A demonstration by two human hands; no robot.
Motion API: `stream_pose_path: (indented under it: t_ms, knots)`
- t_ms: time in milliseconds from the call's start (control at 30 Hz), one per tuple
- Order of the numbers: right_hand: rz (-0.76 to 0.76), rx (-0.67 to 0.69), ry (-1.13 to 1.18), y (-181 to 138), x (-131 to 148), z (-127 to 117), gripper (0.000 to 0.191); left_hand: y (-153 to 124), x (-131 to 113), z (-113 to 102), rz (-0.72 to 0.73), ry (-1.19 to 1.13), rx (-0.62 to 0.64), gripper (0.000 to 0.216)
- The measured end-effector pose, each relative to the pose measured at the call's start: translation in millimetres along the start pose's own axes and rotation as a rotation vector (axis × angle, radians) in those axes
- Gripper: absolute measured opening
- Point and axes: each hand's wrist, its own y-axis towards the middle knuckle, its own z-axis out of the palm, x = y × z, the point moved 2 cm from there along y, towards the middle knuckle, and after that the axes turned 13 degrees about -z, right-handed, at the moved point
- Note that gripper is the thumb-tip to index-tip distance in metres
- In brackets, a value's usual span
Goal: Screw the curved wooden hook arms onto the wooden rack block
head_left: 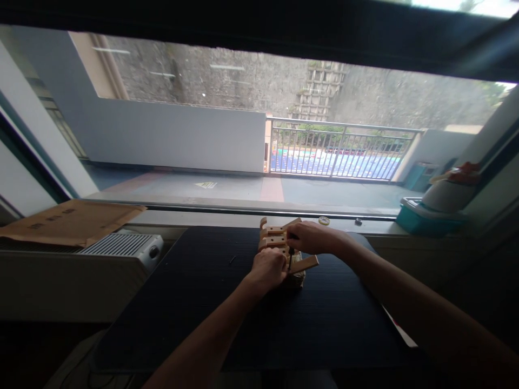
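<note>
Holding dark-shafted tool point(291, 260) upright at wooden assembly point(276, 239).
Right hand point(310, 237): closed around tool. Left hand point(269, 267): curled, gripping assembly's side.

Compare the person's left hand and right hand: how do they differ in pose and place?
The left hand rests against the wooden piece, while the right hand grips a thin dark tool pointing down. The left hand sits lower in the picture; the right hand sits higher. Both are bare and close together at the wooden piece.
</note>
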Motion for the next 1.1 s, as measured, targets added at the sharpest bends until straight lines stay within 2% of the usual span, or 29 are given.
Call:
stream_pose_path:
  t_ms: [167, 433, 667, 1100]
  knots:
    - [-0.019, 0.037, 0.020, -4.9, 2.0, -6.2, 0.018, 0.4, 0.4, 0.9, 0.013, 0.006, 0.008, 0.017]
    - [0.012, 0.002, -0.013, -6.6, -1.5, 3.0, 0.023, 2.6, 1.3, 3.5, 0.031, 0.010, 0.018, 0.016]
    - [0.000, 0.060, 0.017, -5.8, -0.8, -4.3, 0.021, 2.3, 1.9, 4.0, 0.035, 0.015, -0.002, 0.019]
    - [0.003, 0.025, 0.029, -0.4, -1.9, -1.0, 0.023, 3.3, 2.3, 5.0, 0.050, 0.027, -0.025, 0.018]
